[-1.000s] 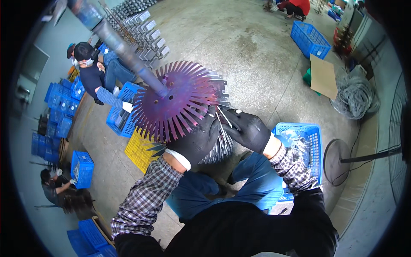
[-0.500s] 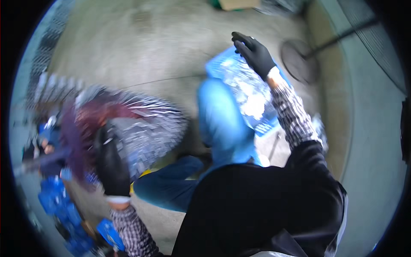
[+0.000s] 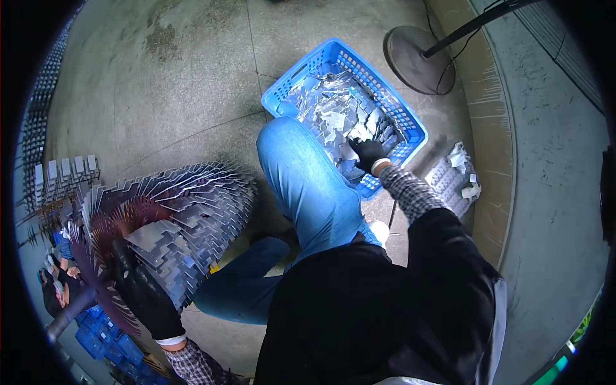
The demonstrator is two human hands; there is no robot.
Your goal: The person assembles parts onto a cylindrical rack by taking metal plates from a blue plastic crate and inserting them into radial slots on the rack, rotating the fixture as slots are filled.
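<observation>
My left hand (image 3: 144,292), in a black glove, lies with fingers stretched out against a large round stack (image 3: 212,192). Many thin grey stepped metal plates fan outward from it, with reddish-purple curved plates (image 3: 119,221) on its left side. My right hand (image 3: 369,155), also black-gloved, reaches into a blue plastic basket (image 3: 416,133). Its fingers bend down onto loose thin metal plates (image 3: 333,119) piled there and appear closed on one. The pile partly hides the fingertips.
My bent knee (image 3: 285,147) stands between stack and basket. A round stand base with a pole (image 3: 420,61) is beyond the basket, near the wall. A plastic-wrapped bundle (image 3: 452,179) lies right of it. Blue crates (image 3: 109,340) and another person (image 3: 61,282) are at the left.
My right hand has come down from above the basket's far end onto the metal plates in it. My left hand remains at the stack. The view has shifted and sharpened.
</observation>
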